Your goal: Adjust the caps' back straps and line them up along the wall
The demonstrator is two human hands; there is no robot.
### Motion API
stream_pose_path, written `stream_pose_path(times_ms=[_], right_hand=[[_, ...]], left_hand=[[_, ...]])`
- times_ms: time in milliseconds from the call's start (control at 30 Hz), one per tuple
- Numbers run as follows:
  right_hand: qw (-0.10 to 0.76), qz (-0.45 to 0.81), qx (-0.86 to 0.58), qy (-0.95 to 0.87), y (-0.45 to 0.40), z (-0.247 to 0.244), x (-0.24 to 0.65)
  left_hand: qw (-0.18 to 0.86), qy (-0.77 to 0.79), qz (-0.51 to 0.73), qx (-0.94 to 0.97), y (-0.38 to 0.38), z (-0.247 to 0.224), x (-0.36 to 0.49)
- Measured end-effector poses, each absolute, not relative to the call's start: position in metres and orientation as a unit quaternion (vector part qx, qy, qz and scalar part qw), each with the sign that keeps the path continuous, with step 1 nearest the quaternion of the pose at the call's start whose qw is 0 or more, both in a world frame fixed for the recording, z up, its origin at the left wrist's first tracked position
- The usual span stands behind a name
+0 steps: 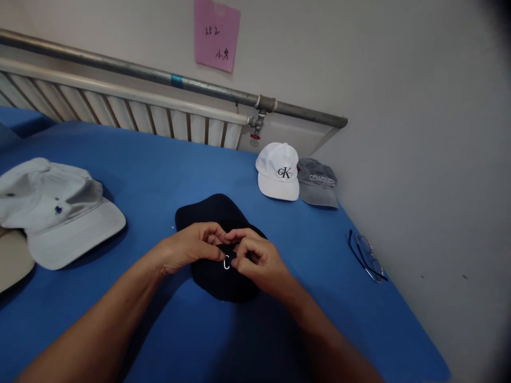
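Note:
A black baseball cap (pixel 229 284) lies on the blue table, its brim pointing away from me to the upper left. Both hands meet at the cap's back, around its strap. My left hand (pixel 202 242) is closed, thumb and fingers pinching the strap just left of a small silver metal buckle (pixel 227 262). From the other side, my right hand (pixel 259 258) is closed too, its thumb and bent index finger pinching the strap right of the buckle. The fingers partly hide the strap, so how it runs through the buckle cannot be made out.
White and beige caps, the white cap (pixel 67 213) overlapping the beige cap (pixel 14 260), lie at the left. A white CK cap (pixel 278 171) and a grey cap (pixel 318 183) sit at the back right. Eyeglasses (pixel 369 259) rest near the right edge. A radiator (pixel 139 114) stands behind.

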State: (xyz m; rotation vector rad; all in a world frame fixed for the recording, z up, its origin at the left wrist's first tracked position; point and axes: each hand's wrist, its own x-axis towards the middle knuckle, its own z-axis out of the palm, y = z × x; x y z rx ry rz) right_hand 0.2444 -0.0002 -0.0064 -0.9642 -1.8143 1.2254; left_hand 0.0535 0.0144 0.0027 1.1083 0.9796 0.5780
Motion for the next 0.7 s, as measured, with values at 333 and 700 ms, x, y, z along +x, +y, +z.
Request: stream_pose_path(times_ms=[333,700], right_hand=[[0.356,0.390,-0.382,-0.759,-0.0061,-0.0011,0.2406],[0.349,0.367,-0.377,-0.775,-0.0092,-0.0006,0.2384]], left_hand=[[0.660,0.467,0.256,0.530,0.0110,0.0013,0.0567],[0.608,0.488,0.261,0.569,0.0085,0.0009,0.0610]])
